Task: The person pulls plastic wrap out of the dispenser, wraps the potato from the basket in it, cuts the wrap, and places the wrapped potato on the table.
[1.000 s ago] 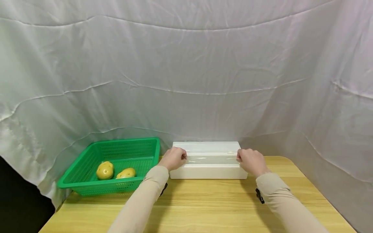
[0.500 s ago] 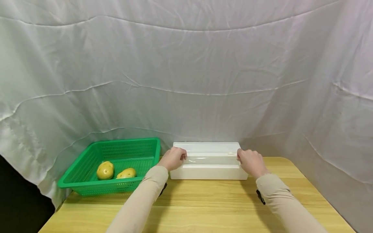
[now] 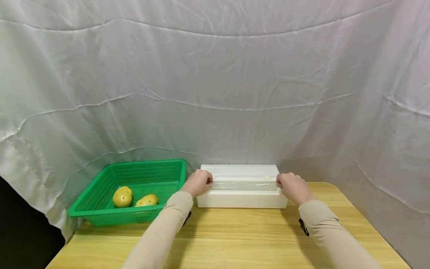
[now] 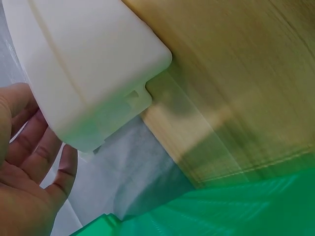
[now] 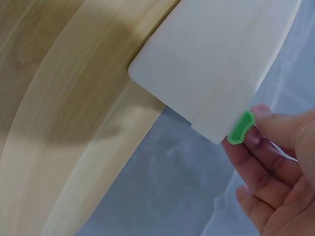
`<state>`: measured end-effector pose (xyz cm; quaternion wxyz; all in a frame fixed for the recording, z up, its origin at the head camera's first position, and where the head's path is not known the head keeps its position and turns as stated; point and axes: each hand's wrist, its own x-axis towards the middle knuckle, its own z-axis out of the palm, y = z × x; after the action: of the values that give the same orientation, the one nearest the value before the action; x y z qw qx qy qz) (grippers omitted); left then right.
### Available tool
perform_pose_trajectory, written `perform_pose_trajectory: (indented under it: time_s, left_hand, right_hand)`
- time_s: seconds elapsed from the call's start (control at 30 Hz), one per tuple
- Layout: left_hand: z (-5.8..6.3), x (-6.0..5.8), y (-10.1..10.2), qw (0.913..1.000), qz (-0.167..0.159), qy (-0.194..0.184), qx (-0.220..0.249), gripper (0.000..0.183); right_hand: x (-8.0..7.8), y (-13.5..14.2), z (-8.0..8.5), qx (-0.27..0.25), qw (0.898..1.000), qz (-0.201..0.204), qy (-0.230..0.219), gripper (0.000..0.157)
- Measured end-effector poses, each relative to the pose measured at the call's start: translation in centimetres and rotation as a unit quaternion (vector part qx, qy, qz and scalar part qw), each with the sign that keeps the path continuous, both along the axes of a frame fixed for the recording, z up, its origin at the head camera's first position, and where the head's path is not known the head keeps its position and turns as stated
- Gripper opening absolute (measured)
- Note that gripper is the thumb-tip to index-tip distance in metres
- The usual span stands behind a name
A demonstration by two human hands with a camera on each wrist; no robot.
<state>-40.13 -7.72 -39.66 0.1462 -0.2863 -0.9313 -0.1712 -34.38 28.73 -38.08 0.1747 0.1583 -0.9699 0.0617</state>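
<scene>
A long white cling film dispenser box (image 3: 242, 200) stands at the back of the table, with clear cling film (image 3: 245, 185) stretched across its top. My left hand (image 3: 199, 183) pinches the film at the box's left end; in the left wrist view, its fingers (image 4: 42, 147) are partly behind the box edge. At the right end, my right hand (image 3: 295, 187) pinches the film with thumb and curled fingers. The right wrist view shows a small green piece (image 5: 241, 129) at the box's corner, against those fingertips. The exact grip on the thin film is partly hidden.
To the left stands a green perforated basket (image 3: 183, 173) holding two yellow potatoes, one rounder (image 3: 122, 197) and one longer (image 3: 146, 200). A grey-white curtain (image 3: 235, 93) hangs behind the wooden table (image 3: 242, 239) and at its sides.
Both hands have drawn slightly apart, the left one a little leftward and the right one a little rightward, still at the film. The box and basket stay where they were.
</scene>
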Motion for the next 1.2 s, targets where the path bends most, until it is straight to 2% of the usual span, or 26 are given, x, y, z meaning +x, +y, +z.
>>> perform_pose_trajectory:
  time_s: [0.2,0.37,0.53,0.73,0.97,1.2]
  left_hand:
    - [0.3,-0.1,0.0,0.9997,0.016,-0.018,0.009,0.018]
    - [0.4,-0.4,-0.2,0.9986,0.028,-0.036,0.028,0.015]
    - [0.3,-0.4,-0.5,0.9951,0.037,-0.054,0.074,0.015]
    - [0.5,-0.2,-0.7,0.9892,0.043,-0.076,0.117,0.017]
    - [1.0,-0.2,-1.0,0.9878,0.045,-0.086,0.122,0.018]
    - [1.6,-0.3,-1.0,0.9902,0.047,-0.078,0.106,0.019]
  right_hand:
    - [-0.3,0.0,-0.2,-0.004,1.0,-0.018,0.022,0.01]
    - [-0.3,0.1,0.0,-0.028,0.999,-0.034,-0.004,0.01]
    - [-0.3,0.4,0.3,-0.036,0.998,-0.044,-0.024,0.012]
    - [-0.4,0.6,0.3,-0.039,0.998,-0.041,-0.008,0.013]
    - [-0.7,0.7,0.6,-0.049,0.998,-0.032,0.012,0.008]
    - [-0.6,0.8,1.3,-0.062,0.998,-0.018,0.007,0.007]
